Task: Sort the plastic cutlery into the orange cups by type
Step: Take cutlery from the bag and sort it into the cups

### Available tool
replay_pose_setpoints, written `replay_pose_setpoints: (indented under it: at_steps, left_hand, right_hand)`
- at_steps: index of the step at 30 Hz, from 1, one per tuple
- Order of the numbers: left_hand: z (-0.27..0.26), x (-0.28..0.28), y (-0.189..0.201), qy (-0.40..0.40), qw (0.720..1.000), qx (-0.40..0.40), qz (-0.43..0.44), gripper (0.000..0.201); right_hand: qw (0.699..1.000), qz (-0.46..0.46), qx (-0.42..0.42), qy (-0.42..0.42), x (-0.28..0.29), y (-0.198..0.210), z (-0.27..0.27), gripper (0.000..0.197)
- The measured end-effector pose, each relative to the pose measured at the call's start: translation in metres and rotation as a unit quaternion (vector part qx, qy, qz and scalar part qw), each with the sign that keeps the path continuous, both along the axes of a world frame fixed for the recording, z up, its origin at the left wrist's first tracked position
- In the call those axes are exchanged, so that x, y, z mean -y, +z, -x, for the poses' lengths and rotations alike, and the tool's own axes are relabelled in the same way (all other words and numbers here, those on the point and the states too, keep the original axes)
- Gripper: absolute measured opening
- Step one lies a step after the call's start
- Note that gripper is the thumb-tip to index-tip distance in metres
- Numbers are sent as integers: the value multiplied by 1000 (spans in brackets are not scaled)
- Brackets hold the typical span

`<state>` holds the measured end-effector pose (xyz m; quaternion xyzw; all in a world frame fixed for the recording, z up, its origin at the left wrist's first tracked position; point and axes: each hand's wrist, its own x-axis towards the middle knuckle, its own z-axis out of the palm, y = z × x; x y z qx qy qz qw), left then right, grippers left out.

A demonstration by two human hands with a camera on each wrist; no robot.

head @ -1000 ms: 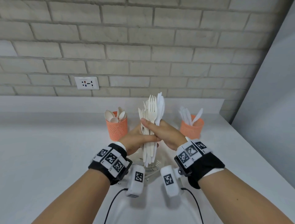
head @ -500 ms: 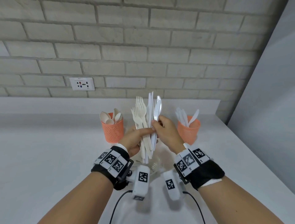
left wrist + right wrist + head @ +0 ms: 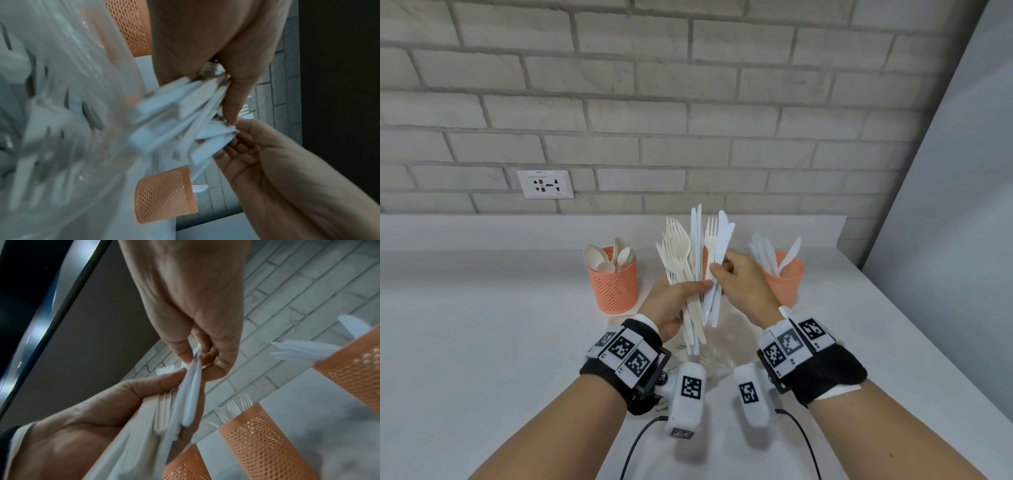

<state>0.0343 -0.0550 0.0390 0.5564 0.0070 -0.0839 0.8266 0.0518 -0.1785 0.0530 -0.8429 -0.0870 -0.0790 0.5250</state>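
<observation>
We see the left hand (image 3: 671, 301) clasped around a mixed bundle of cutlery (image 3: 681, 260), held upright above the table (image 3: 482, 325) between 2 outer orange cups. The right hand (image 3: 739, 284) pinches 2 white knives (image 3: 722, 246) at the bundle's right edge, fingers closed on their handles. The spoon cup (image 3: 613, 284) stands to the left, the knife cup (image 3: 786, 277) to the right; a third cup holding forks (image 3: 261, 434) shows in the right wrist view. We judge the step in hand to be drawing the knives free. The next move calls for carrying them right and dropping them handle-down into the knife cup without dragging forks along.
</observation>
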Motion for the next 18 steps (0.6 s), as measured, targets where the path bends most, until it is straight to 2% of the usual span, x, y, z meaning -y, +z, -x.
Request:
replay_pose_setpoints:
  at_steps: [5,12,15,18]
  left_hand:
    - [-5,3,4,-16,1000,2,17,26]
    - [-15,9,4,-18,1000,0,16,36]
    - [-24,12,3,-8,1000,-10,19,42]
    - [-30,10,-1,12,999,-28,12,39]
  right_hand:
    - [999,-40,-24,22,6,-1,-6,21]
    - [999,-30,-42,18,11,-2,-14,20]
    - [997,-70,-44,4,20,8,-17,16]
    - [997,-66,21,-37,43,23,-28,16]
